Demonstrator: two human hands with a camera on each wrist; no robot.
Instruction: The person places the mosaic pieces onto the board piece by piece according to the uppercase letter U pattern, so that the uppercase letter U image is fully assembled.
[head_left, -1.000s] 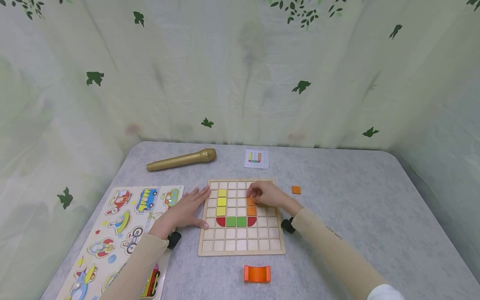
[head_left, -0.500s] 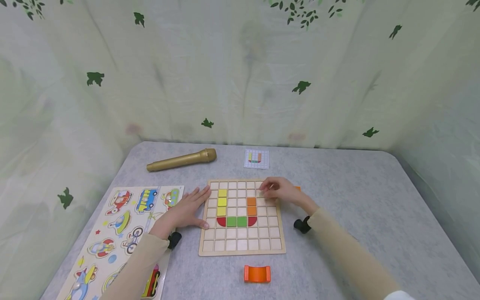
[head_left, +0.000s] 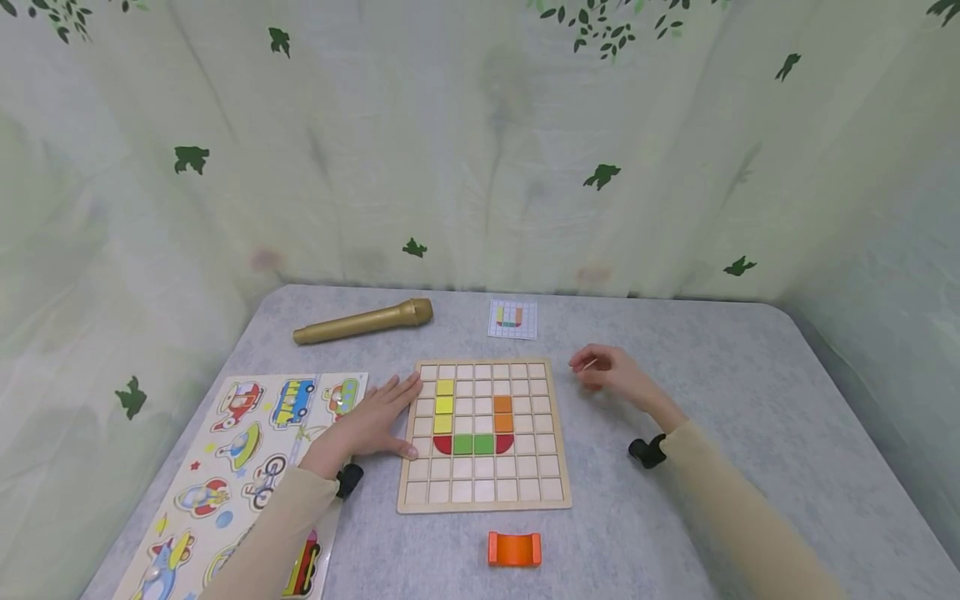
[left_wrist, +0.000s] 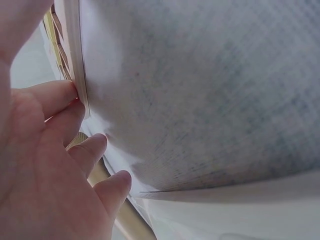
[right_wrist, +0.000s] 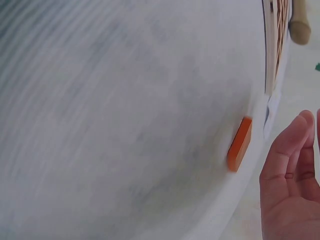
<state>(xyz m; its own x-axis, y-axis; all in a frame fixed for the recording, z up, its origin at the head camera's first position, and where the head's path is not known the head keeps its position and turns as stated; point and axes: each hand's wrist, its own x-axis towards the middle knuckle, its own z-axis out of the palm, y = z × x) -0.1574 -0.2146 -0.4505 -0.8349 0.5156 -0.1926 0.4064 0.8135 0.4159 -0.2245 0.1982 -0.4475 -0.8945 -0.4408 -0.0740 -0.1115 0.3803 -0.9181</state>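
Observation:
A wooden grid board (head_left: 483,504) lies mid-table. In it sit a column of yellow tiles (head_left: 444,405), two green tiles (head_left: 462,444), two rounded red tiles (head_left: 504,443) and two orange tiles (head_left: 502,423). My left hand (head_left: 371,427) rests spread at the board's left edge, fingertips touching its frame in the left wrist view. Off the board's upper right, my right hand (head_left: 618,377) hovers with loosely bent fingers and nothing in them. A loose orange tile (right_wrist: 240,145) lies on the table near it in the right wrist view; the head view hides it behind the hand.
Behind the board lies a pattern card (head_left: 513,319), with a gold toy microphone (head_left: 367,322) to its left. A vehicle picture puzzle (head_left: 240,483) lies under the left forearm. An orange curved block (head_left: 514,549) stands in front of the board.
My right hand has left the orange tiles on the board and moved right, over the spot of the loose orange tile. The left hand stays in place.

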